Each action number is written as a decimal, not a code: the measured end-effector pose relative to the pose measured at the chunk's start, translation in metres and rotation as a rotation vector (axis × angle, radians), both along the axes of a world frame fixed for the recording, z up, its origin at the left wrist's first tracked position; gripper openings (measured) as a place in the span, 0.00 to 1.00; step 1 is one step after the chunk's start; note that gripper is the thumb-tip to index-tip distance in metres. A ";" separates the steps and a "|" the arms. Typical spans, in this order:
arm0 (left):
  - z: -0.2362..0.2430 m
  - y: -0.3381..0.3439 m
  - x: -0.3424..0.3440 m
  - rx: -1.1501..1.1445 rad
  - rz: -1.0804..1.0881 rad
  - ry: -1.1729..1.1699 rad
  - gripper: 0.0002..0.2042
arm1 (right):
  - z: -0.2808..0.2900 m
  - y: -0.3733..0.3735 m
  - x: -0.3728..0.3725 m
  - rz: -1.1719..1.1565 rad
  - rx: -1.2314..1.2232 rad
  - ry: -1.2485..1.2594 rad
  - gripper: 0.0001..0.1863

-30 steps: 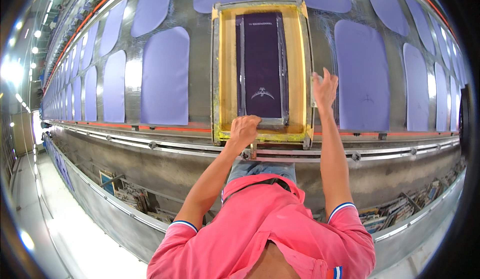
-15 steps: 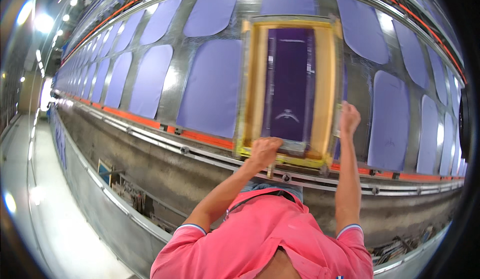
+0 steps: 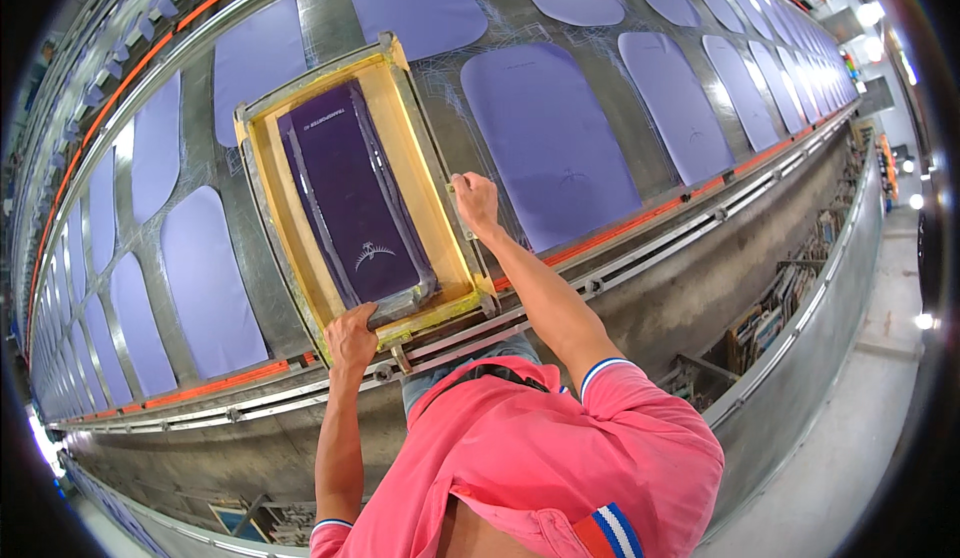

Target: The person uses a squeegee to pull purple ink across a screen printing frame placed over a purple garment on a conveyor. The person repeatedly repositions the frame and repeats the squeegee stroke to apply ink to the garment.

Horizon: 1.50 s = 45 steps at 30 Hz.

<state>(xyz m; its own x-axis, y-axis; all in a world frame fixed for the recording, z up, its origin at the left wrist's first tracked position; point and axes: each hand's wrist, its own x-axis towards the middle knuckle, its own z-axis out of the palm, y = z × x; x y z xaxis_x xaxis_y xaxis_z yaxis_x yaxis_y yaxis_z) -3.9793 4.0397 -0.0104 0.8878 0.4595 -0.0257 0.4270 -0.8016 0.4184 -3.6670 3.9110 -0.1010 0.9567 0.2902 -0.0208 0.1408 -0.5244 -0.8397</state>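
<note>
The screen-printing frame (image 3: 418, 158) has come leftward along the table, and where a sliver of lilac peeked out beside it half a second ago, a whole panel now lies uncovered to its right; the view has swung round too. Biggest thing here, the long grey printing table (image 3: 265, 268) sweeps across in a curve, its steel rail (image 3: 655, 250) along the near side and rows of lilac panels laid out on top. Next in size, that uncovered round-ended panel (image 3: 550, 138) just right of the frame, a faint crescent mark near its straight end. And the frame itself, flat on the table in front of the person: its long axis runs across the table, slanting in view from upper left to lower right, narrow ends facing the far side and the person. Whatever lies beneath it is hidden, and the far row of panels is cut off along the top. Inside, the dark purple mesh (image 3: 350, 198) follows the same slant, pale crescent motif (image 3: 374, 254) at the near end, small lettering at the far one. Left hand (image 3: 352, 336), fingers bent over the near left corner; right hand (image 3: 474, 201), curled against the right side, fingers gathered in, and I can't tell exactly what they pinch.
</note>
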 end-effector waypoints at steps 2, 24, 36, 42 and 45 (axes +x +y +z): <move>-0.002 -0.003 -0.002 -0.043 0.002 0.061 0.19 | -0.004 0.000 -0.002 0.003 -0.012 0.018 0.23; -0.061 0.128 0.134 0.108 0.010 -0.182 0.16 | 0.045 0.113 0.012 0.480 0.021 -0.382 0.21; -0.031 0.330 0.341 0.108 -0.041 0.136 0.08 | 0.073 0.344 0.159 1.046 -0.725 -0.388 0.13; -0.039 0.316 0.331 0.139 -0.032 0.197 0.14 | 0.057 0.329 0.139 0.954 -0.695 -0.415 0.10; -0.049 0.271 0.276 0.073 -0.029 0.133 0.11 | 0.044 0.285 0.096 1.007 -0.583 -0.460 0.08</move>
<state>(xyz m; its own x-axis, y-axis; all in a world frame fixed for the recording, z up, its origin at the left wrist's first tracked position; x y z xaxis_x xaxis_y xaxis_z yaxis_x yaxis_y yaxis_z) -3.7033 4.3106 -0.0595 0.8919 0.4383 -0.1109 0.4505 -0.8408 0.3000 -3.5706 4.1962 -0.0569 0.2680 0.9565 -0.1157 0.9134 -0.2904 -0.2854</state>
